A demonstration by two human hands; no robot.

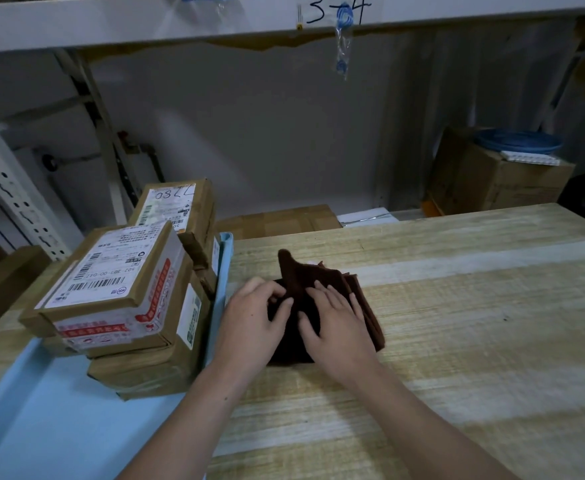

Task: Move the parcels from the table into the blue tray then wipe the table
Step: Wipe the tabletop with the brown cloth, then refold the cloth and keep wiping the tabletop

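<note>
Tabletop (457,306): pale wood, runs across the right and centre of view. No parcels seen on its bare part.

Blue tray (59,410): sits at the left, its right wall just beside the hands. Parcels (111,289) stacked inside it, approx. three or four cardboard boxes w/ shipping labels, top one tilted, one further back w/ handwritten digits. Judgement: the parcel-moving part looks done; wiping is what remains.

Brown cloth (319,282): lies on the tabletop just right of the tray wall, folded into several layers, one corner standing up at the far end. Long axis runs roughly near-to-far, leaning a bit toward the right at the near end. Layered edges show along its right side.

Left hand (249,320): on the cloth's left half, fingers curled in, appearing to pinch a fold near the middle. Exact hold partly hidden by the fabric.

Right hand (336,320): lies flat on top of the cloth, fingers straight and slightly spread, pressing it down.

Key relation: cloth is directly under both hands, no reach needed. Open tabletop lies to the right and toward the far edge, i.e. on the right hand's side; the tray blocks the left. Judgement: right hand is better placed to sweep; stroke likely goes rightward, away from the tray. Risk: loose upturned corner may unfold or drag.
</note>
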